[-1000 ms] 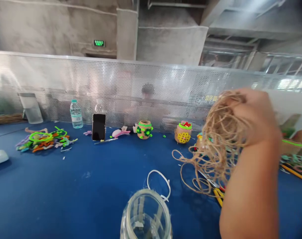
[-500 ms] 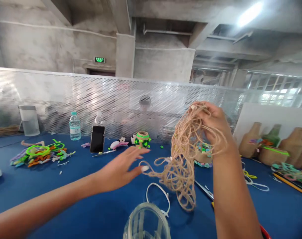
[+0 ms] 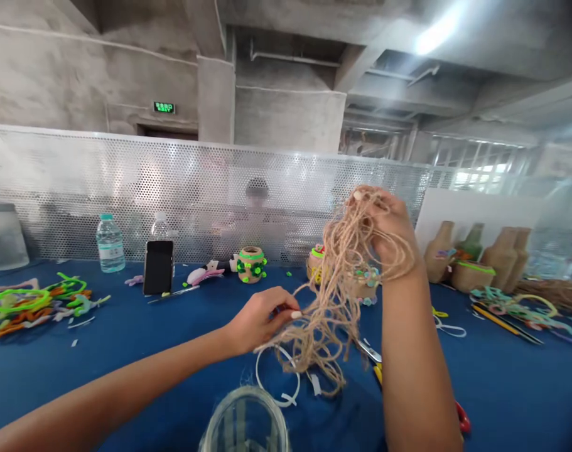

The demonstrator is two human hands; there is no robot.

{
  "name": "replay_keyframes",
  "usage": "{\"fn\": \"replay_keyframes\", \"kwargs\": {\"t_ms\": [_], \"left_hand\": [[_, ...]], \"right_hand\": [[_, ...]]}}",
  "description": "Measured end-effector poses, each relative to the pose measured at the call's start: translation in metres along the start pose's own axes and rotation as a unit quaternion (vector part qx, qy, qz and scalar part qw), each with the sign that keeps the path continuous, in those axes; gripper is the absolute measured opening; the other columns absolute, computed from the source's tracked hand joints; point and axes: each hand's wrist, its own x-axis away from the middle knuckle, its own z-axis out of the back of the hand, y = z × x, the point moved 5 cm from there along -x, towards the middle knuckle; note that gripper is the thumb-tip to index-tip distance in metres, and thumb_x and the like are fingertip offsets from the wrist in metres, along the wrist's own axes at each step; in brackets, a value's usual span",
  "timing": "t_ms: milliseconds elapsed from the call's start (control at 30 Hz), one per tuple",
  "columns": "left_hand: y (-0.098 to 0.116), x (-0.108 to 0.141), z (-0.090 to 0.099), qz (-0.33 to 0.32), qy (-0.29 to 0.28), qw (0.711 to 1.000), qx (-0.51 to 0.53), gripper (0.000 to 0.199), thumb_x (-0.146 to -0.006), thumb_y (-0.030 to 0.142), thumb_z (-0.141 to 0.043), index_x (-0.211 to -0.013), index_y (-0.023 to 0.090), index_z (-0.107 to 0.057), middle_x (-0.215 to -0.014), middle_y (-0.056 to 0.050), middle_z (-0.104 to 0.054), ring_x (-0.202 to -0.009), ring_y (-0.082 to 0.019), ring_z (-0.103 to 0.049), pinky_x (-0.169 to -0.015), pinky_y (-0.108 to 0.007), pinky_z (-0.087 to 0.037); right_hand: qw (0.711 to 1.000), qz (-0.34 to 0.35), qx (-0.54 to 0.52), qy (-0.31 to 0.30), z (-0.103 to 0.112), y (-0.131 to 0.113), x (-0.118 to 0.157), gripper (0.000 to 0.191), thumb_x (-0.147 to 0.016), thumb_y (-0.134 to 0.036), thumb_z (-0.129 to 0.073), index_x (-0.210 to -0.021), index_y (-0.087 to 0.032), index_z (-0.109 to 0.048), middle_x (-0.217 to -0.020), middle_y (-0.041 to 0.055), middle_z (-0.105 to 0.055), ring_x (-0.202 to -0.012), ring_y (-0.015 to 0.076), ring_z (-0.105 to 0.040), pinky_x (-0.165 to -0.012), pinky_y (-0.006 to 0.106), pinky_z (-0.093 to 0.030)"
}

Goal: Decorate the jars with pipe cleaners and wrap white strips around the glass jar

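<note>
A tangled bundle of jute twine (image 3: 335,276) hangs from my right hand (image 3: 390,223), which is raised and closed around its top. Loops drape over the right wrist, and the lower strands dangle above the blue table. My left hand (image 3: 267,319) pinches a strand of the twine at the bundle's left side, thumb and fingers together. Below the hands, a clear glass jar (image 3: 246,392) stands at the near edge of the view, cut off by the frame. Beside it lie a white loop of cord (image 3: 259,376) and a small white strip (image 3: 316,384).
Scissors (image 3: 371,353) lie by my right forearm. Colourful pipe cleaners (image 3: 36,304) are heaped at left, near a phone (image 3: 158,268) and a water bottle (image 3: 110,245). A decorated jar (image 3: 251,265) stands before the perforated screen (image 3: 196,194); wrapped bottles (image 3: 502,254) are at right.
My left hand has moved right, from open fingers beside the twine to pinching a strand. My right hand still holds the bundle up. The view has turned slightly to the right.
</note>
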Motion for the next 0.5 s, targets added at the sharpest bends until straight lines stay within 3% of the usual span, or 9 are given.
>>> {"fn": "replay_keyframes", "kwargs": {"t_ms": [133, 200, 267, 300, 367, 433, 500], "left_hand": [[-0.018, 0.001, 0.045, 0.044, 0.092, 0.994, -0.032, 0.007, -0.081, 0.018, -0.06, -0.079, 0.015, -0.066, -0.071, -0.002, -0.063, -0.062, -0.013, -0.054, -0.06, -0.024, -0.046], [-0.031, -0.017, 0.075, 0.073, 0.168, 0.982, -0.036, 0.011, -0.083, 0.019, -0.056, -0.085, 0.014, -0.066, -0.076, -0.005, -0.065, -0.067, -0.015, -0.058, -0.063, -0.027, -0.049], [-0.036, -0.045, 0.096, 0.088, 0.21, 0.974, -0.019, 0.02, -0.087, 0.019, -0.047, -0.096, 0.013, -0.064, -0.085, -0.008, -0.067, -0.074, -0.016, -0.063, -0.069, -0.03, -0.053], [-0.035, -0.062, 0.101, 0.087, 0.208, 0.974, -0.004, 0.024, -0.088, 0.018, -0.044, -0.102, 0.012, -0.063, -0.092, -0.01, -0.068, -0.079, -0.017, -0.065, -0.072, -0.031, -0.055], [-0.024, -0.095, 0.097, 0.073, 0.17, 0.982, 0.028, 0.028, -0.089, 0.015, -0.043, -0.11, 0.012, -0.062, -0.103, -0.011, -0.069, -0.09, -0.016, -0.067, -0.079, -0.03, -0.055], [-0.004, -0.12, 0.078, 0.046, 0.082, 0.994, 0.058, 0.028, -0.089, 0.014, -0.047, -0.112, 0.014, -0.063, -0.108, -0.009, -0.069, -0.096, -0.017, -0.066, -0.082, -0.029, -0.055], [0.019, -0.13, 0.057, -0.005, -0.015, 0.999, 0.043, 0.03, -0.09, 0.012, -0.046, -0.114, 0.015, -0.062, -0.108, -0.008, -0.069, -0.098, -0.017, -0.066, -0.084, -0.03, -0.055]], "right_hand": [[0.995, 0.031, 0.014, 0.093, 0.028, 0.001, -0.01, 0.024, -0.06, -0.038, -0.072, -0.068, -0.025, -0.054, -0.068, 0.0008, -0.054, -0.056, 0.0162, -0.05, -0.053, 0.032, -0.041], [0.982, 0.059, 0.048, 0.172, 0.042, -0.003, -0.01, 0.024, -0.062, -0.038, -0.069, -0.068, -0.025, -0.05, -0.07, 0.0008, -0.054, -0.06, 0.0175, -0.052, -0.055, 0.033, -0.043], [0.975, 0.062, 0.077, 0.2, 0.046, -0.008, -0.006, 0.023, -0.063, -0.038, -0.068, -0.069, -0.024, -0.051, -0.069, 0.0004, -0.055, -0.06, 0.0171, -0.053, -0.054, 0.031, -0.043], [0.981, 0.042, 0.083, 0.17, 0.042, -0.009, -0.003, 0.022, -0.064, -0.036, -0.07, -0.074, -0.023, -0.055, -0.068, 0.0001, -0.056, -0.059, 0.0166, -0.053, -0.053, 0.03, -0.043], [0.996, -0.034, 0.072, 0.045, 0.023, -0.004, 0.004, 0.034, -0.066, -0.035, -0.072, -0.096, -0.023, -0.063, -0.071, 0.0001, -0.06, -0.059, 0.0158, -0.055, -0.05, 0.028, -0.043], [0.988, -0.115, 0.045, -0.095, -0.002, 0.006, 0.016, 0.056, -0.067, -0.035, -0.074, -0.121, -0.027, -0.058, -0.078, 0.0002, -0.065, -0.058, 0.0152, -0.057, -0.047, 0.027, -0.044], [0.969, -0.137, 0.041, -0.203, -0.023, 0.017, 0.023, 0.061, -0.066, -0.035, -0.074, -0.124, -0.027, -0.058, -0.082, 0.001, -0.067, -0.06, 0.0157, -0.059, -0.049, 0.028, -0.047]]}}
